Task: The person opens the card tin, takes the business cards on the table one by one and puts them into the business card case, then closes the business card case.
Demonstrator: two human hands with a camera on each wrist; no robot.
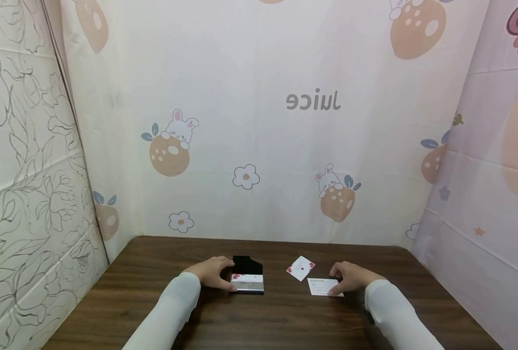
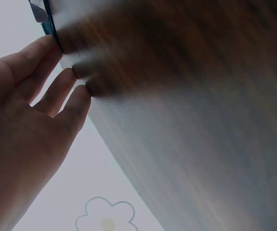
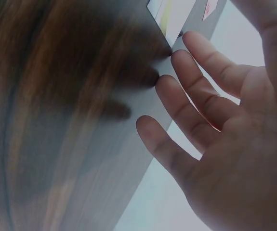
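A business card case (image 1: 248, 287), silver with a black flap standing open at its far side, lies left of centre on the table. Inside it shows a white card with pink flowers. My left hand (image 1: 211, 272) grips its left end, thumb at the near corner and fingers at the far one. In the left wrist view the left hand (image 2: 37, 110) has fingertips on the case's dark edge. A white printed business card (image 1: 320, 286) lies flat under my right thumb. The right hand (image 1: 351, 278) has its other fingers beyond the card; the right wrist view shows them fairly straight.
Another business card (image 1: 301, 268), white with pink flowers at its corners, lies askew behind the printed one. The brown wooden table (image 1: 267, 321) meets a patterned curtain (image 1: 250, 209) at the back, with more hanging cloth on both sides.
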